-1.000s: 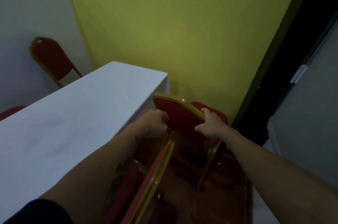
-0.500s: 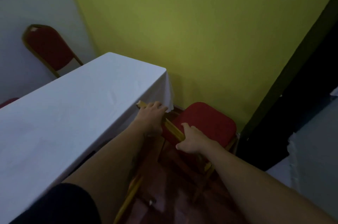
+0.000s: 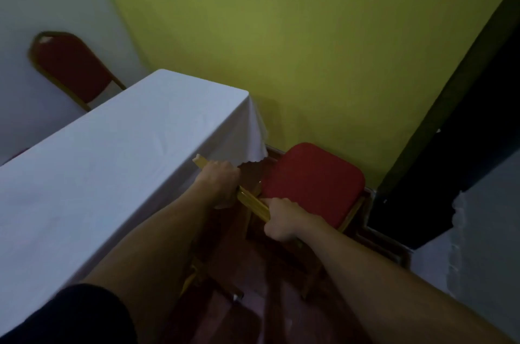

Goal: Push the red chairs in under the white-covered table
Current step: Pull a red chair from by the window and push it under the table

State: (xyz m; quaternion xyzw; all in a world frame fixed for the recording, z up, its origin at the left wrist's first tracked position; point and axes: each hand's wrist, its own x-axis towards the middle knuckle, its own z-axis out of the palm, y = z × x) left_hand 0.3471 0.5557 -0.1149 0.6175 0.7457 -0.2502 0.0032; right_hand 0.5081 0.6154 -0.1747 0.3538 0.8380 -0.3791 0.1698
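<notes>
A red chair [image 3: 312,183] with a gold frame stands at the table's near right corner, its seat toward the yellow wall. I see its backrest edge-on from above. My left hand [image 3: 222,186] grips the left end of the backrest's top rail, beside the hanging cloth. My right hand [image 3: 284,220] grips the same rail further right. The white-covered table [image 3: 107,163] fills the left. A second red chair [image 3: 70,65] stands behind the table's far side against the white wall. Part of another gold chair frame [image 3: 194,276] shows under my left arm.
The yellow wall [image 3: 309,34] stands close behind the held chair. A dark doorway [image 3: 455,169] opens at the right, with a pale wall [image 3: 478,245] beside it. The floor [image 3: 253,301] below is dark reddish brown.
The view rose and shifted over the chair, so its backrest now appears edge-on and the seat shows beyond it. Both hands kept hold of the top rail, close to the table's edge.
</notes>
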